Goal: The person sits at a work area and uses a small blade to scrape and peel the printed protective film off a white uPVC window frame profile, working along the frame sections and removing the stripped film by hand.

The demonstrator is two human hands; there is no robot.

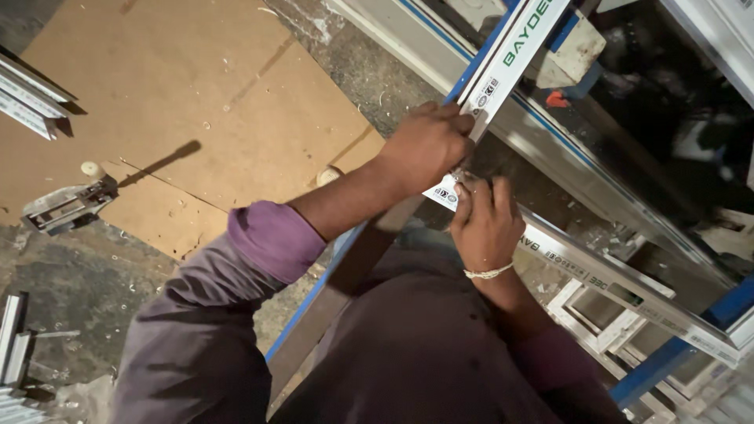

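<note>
1. Head view, far left: short white profile offcuts (27, 98) lie on the edge of a flat brown cardboard sheet (181, 102) spread over the grey concrete floor (78, 290).
2. Just below them a small grey metal bracket piece (67, 206) rests at the cardboard's lower edge, with a small round white cap beside it.
3. More white profile ends (12, 345) sit on the floor at the bottom left corner.
4. My left hand (428, 145), purple sleeve pushed up the forearm, is curled shut around the long white window-frame profile with blue protective film (503, 67), gripping it where it meets a second bar.
5. My right hand (485, 224), a pale thread bracelet on the wrist, is just beside the left; its fingertips (463, 196) are pressed together, pinching the film edge at the joint.
6. To the right, the second white profile bar (628, 294) runs off toward the lower right.
</note>
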